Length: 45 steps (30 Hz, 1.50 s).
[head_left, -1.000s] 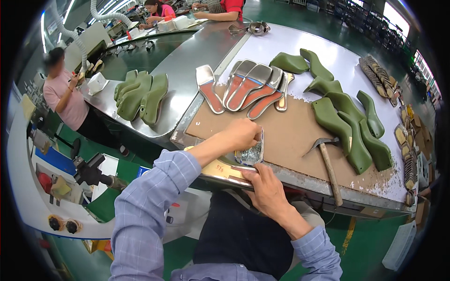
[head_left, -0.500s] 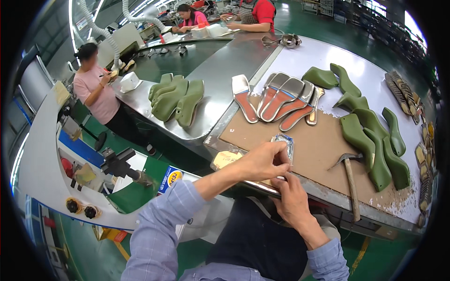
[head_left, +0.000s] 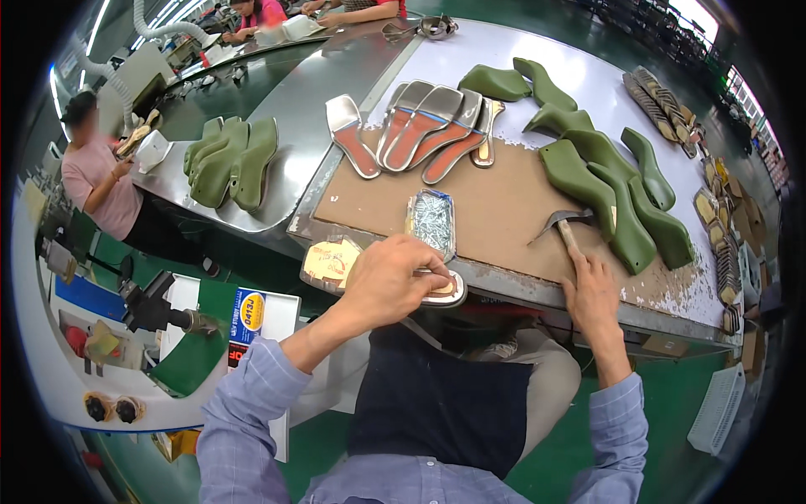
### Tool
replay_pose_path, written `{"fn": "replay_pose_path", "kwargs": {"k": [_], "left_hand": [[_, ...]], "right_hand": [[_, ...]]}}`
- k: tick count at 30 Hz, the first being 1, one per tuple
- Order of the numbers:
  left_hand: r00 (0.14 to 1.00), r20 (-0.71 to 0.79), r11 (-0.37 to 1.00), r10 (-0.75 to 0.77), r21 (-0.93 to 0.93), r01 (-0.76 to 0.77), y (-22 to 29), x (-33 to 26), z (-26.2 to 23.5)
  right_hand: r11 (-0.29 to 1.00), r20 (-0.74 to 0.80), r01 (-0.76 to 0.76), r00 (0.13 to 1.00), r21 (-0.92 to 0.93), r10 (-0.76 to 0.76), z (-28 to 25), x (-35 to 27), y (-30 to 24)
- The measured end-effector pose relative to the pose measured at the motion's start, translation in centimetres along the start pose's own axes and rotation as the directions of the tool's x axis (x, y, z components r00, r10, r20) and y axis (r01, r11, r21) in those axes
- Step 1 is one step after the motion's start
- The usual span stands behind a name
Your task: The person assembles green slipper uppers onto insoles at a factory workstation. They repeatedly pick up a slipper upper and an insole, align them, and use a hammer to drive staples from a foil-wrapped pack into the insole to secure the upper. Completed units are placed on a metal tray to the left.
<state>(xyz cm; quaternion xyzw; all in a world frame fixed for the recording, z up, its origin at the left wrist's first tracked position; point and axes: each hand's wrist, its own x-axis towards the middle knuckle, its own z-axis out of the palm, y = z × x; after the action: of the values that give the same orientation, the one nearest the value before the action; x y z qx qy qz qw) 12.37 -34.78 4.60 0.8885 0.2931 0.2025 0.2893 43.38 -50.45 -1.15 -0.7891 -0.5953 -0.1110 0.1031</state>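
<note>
My left hand (head_left: 390, 281) is closed, fingertips pinched together over the far end of a pale insole piece (head_left: 329, 262) lying at the table's front edge. Whatever is between those fingertips is too small or hidden to name. My right hand (head_left: 594, 296) is wrapped round the wooden handle of a hammer (head_left: 574, 238), whose dark curved head rests on the brown board. Just beyond my left hand lies a small clear tray (head_left: 454, 228) full of thin silvery nails.
Several insoles (head_left: 424, 126) in brown and grey lie fanned out behind the tray. Green shoe lasts (head_left: 579, 181) are heaped at the right, more green lasts (head_left: 252, 168) on the metal table at left. Stacked soles (head_left: 659, 105) line the far right edge. A co-worker (head_left: 101, 168) stands at left.
My right hand has left my left hand and moved right onto the hammer handle. My left hand stays at the insole piece. The view has shifted to the right.
</note>
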Motion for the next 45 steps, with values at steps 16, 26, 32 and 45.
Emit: {"fn": "replay_pose_path", "kwargs": {"k": [16,26,32,45], "left_hand": [[0.992,0.067,0.978,-0.111,-0.168,0.12,-0.3,0.1,-0.7],[0.985,0.114,0.99,-0.132,-0.025,0.135,-0.3,0.3,-0.3],[0.964,0.14,0.974,-0.226,0.017,0.226,-0.1,0.3,-0.2],[0.987,0.107,0.993,-0.118,0.036,0.115,-0.2,-0.3,0.0]], "right_hand": [[0.458,0.444,-0.525,0.851,0.718,0.279,-4.4,-2.6,-4.2],[0.667,0.261,-0.358,0.934,0.653,0.246,-3.4,-3.5,-5.2],[0.657,0.308,-0.383,0.922,0.65,0.234,-3.9,-3.6,-5.2],[0.479,0.111,-0.15,0.988,0.865,0.108,-8.8,-5.0,-7.4]]}}
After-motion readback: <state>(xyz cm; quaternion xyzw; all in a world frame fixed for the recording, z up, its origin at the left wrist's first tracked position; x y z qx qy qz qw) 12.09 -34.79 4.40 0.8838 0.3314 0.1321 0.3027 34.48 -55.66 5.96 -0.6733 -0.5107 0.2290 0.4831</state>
